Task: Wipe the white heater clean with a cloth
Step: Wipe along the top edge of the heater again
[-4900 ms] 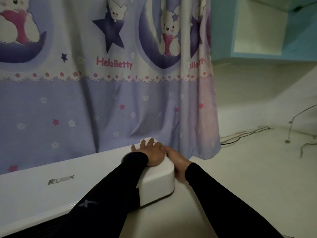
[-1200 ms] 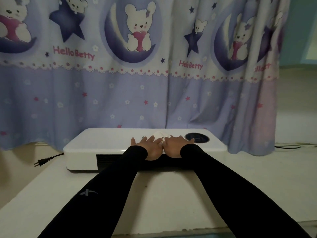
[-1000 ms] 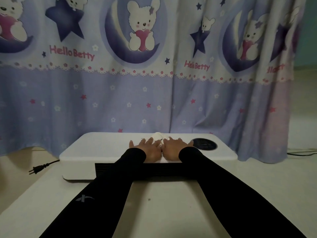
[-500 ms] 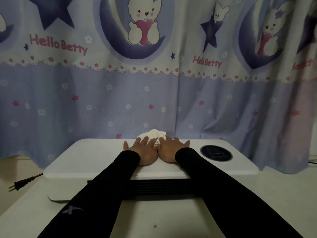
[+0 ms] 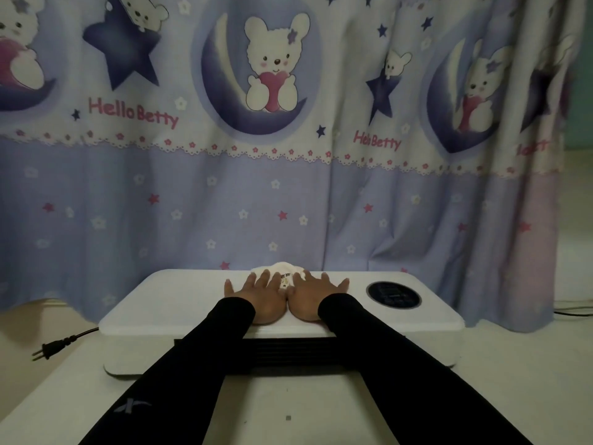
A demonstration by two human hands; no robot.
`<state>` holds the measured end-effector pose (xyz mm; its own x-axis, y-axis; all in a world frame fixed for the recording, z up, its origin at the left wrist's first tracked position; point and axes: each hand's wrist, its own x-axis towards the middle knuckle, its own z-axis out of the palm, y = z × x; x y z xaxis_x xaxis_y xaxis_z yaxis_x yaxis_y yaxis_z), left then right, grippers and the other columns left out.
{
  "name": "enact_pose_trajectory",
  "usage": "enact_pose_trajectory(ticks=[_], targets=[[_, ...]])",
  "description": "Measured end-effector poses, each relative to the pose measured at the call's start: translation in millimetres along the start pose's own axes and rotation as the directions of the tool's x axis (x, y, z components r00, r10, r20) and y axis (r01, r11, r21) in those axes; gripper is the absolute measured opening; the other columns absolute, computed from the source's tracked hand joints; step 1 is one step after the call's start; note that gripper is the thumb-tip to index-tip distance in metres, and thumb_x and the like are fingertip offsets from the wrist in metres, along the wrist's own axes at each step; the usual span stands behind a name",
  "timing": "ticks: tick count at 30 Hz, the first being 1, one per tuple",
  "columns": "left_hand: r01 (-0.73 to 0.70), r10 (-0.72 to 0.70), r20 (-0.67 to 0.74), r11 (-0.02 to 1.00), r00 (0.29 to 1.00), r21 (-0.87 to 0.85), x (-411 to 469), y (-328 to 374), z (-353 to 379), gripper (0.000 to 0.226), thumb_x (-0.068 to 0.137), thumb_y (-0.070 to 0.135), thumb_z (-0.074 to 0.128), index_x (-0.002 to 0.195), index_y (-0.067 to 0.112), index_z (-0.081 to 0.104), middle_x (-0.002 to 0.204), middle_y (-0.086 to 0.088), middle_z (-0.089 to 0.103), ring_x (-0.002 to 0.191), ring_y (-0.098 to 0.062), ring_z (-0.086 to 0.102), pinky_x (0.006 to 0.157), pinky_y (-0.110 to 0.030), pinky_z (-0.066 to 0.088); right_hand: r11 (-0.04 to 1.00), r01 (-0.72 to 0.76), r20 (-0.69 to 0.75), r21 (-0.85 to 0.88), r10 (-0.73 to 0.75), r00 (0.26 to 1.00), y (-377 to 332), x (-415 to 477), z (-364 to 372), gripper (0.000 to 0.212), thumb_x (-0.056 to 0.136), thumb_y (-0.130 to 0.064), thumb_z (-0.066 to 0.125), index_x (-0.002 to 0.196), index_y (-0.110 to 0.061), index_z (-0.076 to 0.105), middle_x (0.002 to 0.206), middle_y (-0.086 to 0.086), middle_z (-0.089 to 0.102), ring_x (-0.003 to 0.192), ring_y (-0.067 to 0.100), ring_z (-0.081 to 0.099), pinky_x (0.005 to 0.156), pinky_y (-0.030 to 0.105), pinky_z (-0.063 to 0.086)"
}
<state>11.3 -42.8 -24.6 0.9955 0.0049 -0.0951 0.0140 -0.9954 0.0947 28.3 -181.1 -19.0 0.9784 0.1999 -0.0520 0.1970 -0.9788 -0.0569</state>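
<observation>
The white heater [image 5: 167, 303] lies flat on a pale surface, its dark grille [image 5: 288, 351] facing me and a round black control panel [image 5: 393, 294] on its top right. A small white cloth [image 5: 282, 271] is bunched on the heater's top near the far edge. My left hand [image 5: 256, 297] and my right hand [image 5: 316, 295] lie side by side, palms down and fingers spread, pressing on the cloth. Most of the cloth is hidden under the hands. Both arms wear black sleeves.
A lilac curtain [image 5: 224, 187] printed with bears and stars hangs right behind the heater. The heater's black plug [image 5: 48, 350] lies loose at the left. A dark cable [image 5: 574, 313] runs along the surface at the far right.
The hands with the cloth have slid from the heater's right end to its top middle and then toward the far edge. The view has drawn closer.
</observation>
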Motion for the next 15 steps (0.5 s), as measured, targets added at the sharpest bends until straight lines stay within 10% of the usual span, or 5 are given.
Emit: enact_pose_trajectory(ticks=[15], targets=[[-0.002, 0.004, -0.050, 0.999, 0.999, 0.048, -82, -8, 8, 0.062, 0.102, 0.050, 0.011, 0.159, 0.030, -0.002, 0.168, 0.004, -0.006, 0.154, -0.023, -0.003, 0.115, -0.066, -0.005, 0.998, 0.040, -0.046, 0.040, -0.038, 0.998, -20, -87, 8, 0.063, 0.098, -0.050, 0.020, 0.158, -0.032, 0.012, 0.168, -0.003, 0.007, 0.153, 0.035, 0.005, 0.112, 0.072, -0.006]])
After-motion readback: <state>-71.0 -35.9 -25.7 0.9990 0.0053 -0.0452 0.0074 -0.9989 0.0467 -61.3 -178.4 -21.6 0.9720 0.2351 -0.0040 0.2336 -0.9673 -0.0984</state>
